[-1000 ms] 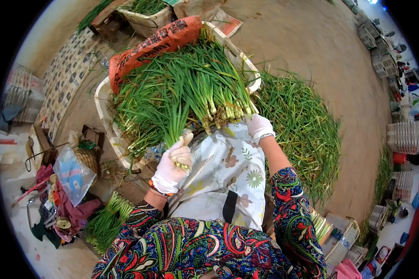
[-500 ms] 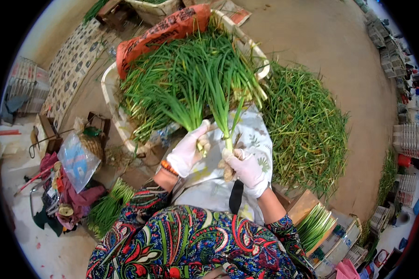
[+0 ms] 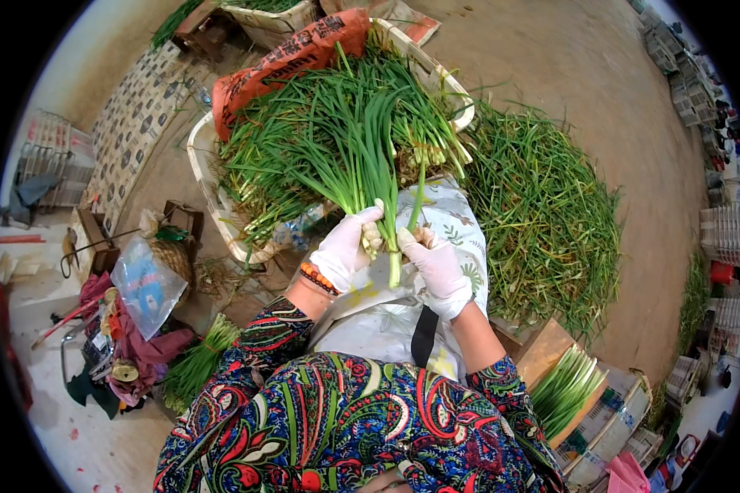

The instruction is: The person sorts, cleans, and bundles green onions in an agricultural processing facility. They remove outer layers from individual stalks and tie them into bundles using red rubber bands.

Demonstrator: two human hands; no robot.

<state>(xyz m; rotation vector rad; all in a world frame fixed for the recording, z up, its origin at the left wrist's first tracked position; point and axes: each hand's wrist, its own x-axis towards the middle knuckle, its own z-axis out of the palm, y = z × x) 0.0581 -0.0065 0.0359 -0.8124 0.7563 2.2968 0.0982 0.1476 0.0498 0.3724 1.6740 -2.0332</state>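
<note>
My left hand (image 3: 349, 246), in a white glove, is closed around a small bunch of scallions (image 3: 362, 177), leaves pointing away from me. A thicker scallion with a pale stem end (image 3: 395, 267) stands between my two hands, against the left fingers. My right hand (image 3: 437, 273), also gloved, pinches a single loose green leaf (image 3: 418, 197) beside that stem. Its fingertips are partly hidden. Beyond both hands, a white plastic crate (image 3: 201, 160) holds a heap of scallions (image 3: 279, 123). A pale patterned apron (image 3: 362, 316) covers my lap below the hands.
An orange-red sack (image 3: 292, 62) lies over the crate's far rim. To the right spreads a large pile of leaf trimmings (image 3: 543, 222). Neat scallion bundles lie at lower left (image 3: 197, 361) and in a box at lower right (image 3: 563, 390). A clear plastic bag (image 3: 144, 283) rests on the left.
The thicker scallion, earlier gripped at its base by my right hand, has come over beside the left hand's bunch. My right hand has moved slightly up and now pinches a separate leaf.
</note>
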